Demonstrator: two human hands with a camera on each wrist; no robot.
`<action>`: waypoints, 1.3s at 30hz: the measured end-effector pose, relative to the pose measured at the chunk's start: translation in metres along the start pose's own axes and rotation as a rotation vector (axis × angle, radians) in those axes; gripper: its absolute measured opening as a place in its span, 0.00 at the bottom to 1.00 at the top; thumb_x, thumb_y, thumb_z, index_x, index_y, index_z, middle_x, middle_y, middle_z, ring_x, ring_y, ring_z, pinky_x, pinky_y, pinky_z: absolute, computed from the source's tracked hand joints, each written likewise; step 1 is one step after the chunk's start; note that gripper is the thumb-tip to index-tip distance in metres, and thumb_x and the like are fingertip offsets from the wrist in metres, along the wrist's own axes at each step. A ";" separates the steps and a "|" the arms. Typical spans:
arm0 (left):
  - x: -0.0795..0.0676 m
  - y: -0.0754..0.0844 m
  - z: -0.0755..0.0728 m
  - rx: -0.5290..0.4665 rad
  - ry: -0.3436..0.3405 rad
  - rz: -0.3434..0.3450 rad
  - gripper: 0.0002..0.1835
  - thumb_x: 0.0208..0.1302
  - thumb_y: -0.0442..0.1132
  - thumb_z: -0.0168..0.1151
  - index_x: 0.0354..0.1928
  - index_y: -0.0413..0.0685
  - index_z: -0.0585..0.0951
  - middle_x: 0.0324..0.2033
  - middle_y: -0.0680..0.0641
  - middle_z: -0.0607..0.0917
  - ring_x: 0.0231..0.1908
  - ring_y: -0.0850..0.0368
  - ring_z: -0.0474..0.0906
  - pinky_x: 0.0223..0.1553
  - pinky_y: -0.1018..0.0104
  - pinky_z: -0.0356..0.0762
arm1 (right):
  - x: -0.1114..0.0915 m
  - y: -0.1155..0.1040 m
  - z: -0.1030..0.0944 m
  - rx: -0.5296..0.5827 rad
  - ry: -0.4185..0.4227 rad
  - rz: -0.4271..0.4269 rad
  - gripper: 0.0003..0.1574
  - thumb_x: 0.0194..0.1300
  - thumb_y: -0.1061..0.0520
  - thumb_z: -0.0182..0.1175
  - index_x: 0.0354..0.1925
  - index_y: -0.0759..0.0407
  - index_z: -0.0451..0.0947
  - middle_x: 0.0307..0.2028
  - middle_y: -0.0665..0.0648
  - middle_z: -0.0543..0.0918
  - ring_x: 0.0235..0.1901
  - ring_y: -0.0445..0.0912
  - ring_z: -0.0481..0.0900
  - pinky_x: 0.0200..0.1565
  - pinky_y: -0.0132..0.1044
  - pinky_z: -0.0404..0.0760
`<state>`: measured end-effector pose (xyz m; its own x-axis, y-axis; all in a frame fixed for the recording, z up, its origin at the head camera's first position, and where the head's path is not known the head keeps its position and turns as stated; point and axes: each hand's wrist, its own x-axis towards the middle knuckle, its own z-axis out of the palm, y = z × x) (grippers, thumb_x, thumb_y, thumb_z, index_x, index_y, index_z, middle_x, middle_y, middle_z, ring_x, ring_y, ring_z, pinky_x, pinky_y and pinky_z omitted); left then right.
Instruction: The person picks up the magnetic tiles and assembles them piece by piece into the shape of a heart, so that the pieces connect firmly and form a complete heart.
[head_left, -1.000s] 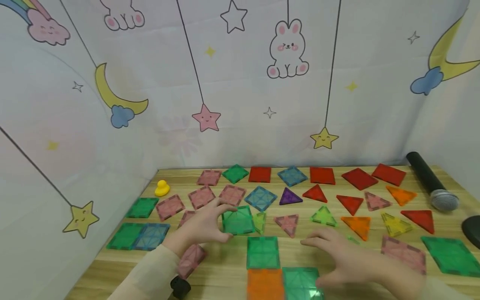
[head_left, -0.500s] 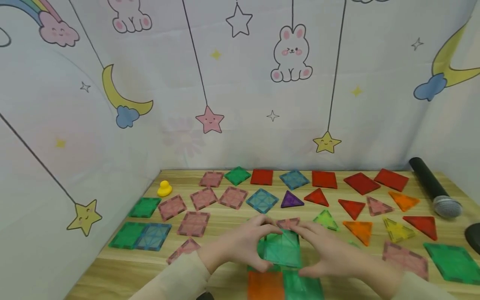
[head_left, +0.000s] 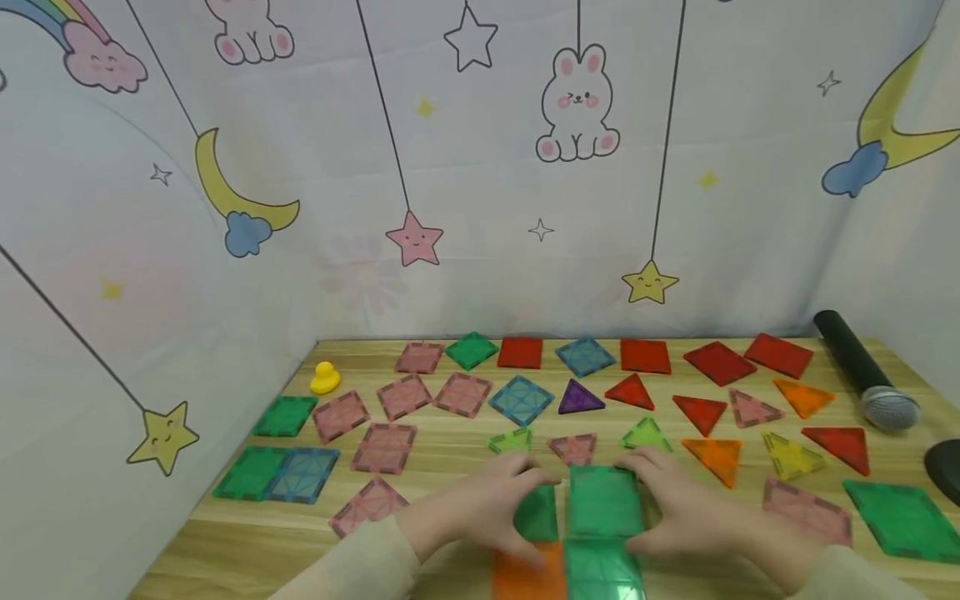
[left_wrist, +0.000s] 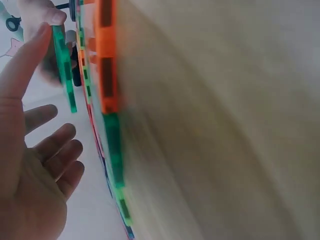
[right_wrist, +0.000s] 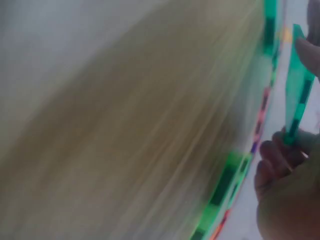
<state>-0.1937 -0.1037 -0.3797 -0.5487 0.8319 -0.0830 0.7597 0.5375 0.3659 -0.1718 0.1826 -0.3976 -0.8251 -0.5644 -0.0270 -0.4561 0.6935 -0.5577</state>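
Observation:
My right hand grips a green square magnetic tile by its edges, thumb at the near side and fingers at the far side. In the right wrist view this tile is raised above the table. On the table, an orange square tile lies against another green square. A further green square adjoins the orange one's far side. Over these last two hovers my left hand, fingers spread and loosely bent, holding nothing. Its thumb overlaps the held tile in the left wrist view.
Pink square tiles lie at left, with a joined green and blue pair. Triangles, such as an orange one, and red squares spread behind and right. A yellow duck and a black microphone stand near the back corners.
My left hand brought the green tile from the left to the middle, where the right hand took it. The tile then moved right, and the left hand let go.

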 end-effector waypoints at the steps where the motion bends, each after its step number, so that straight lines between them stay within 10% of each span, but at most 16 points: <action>1: -0.003 -0.002 0.001 0.013 -0.016 -0.010 0.43 0.50 0.61 0.68 0.66 0.53 0.66 0.53 0.52 0.68 0.50 0.61 0.64 0.51 0.68 0.67 | -0.001 0.004 0.000 -0.006 0.000 0.005 0.56 0.45 0.33 0.69 0.64 0.58 0.61 0.57 0.57 0.63 0.54 0.51 0.64 0.51 0.54 0.71; 12: -0.010 -0.009 0.007 0.137 -0.098 0.068 0.41 0.51 0.63 0.66 0.65 0.57 0.67 0.59 0.51 0.68 0.56 0.58 0.64 0.57 0.62 0.63 | 0.003 0.008 0.000 -0.079 -0.083 -0.017 0.56 0.47 0.27 0.64 0.65 0.55 0.63 0.62 0.59 0.64 0.58 0.61 0.61 0.52 0.63 0.65; 39: -0.025 -0.019 0.002 -0.062 -0.106 -0.022 0.40 0.52 0.57 0.68 0.66 0.56 0.66 0.59 0.52 0.64 0.57 0.58 0.60 0.57 0.64 0.65 | -0.002 0.008 0.001 -0.133 -0.119 -0.072 0.57 0.42 0.24 0.63 0.65 0.48 0.65 0.60 0.55 0.66 0.55 0.56 0.60 0.50 0.63 0.64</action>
<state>-0.1936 -0.1341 -0.3868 -0.5228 0.8316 -0.1876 0.7231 0.5491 0.4191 -0.1739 0.1889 -0.4026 -0.7471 -0.6582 -0.0929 -0.5592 0.6979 -0.4476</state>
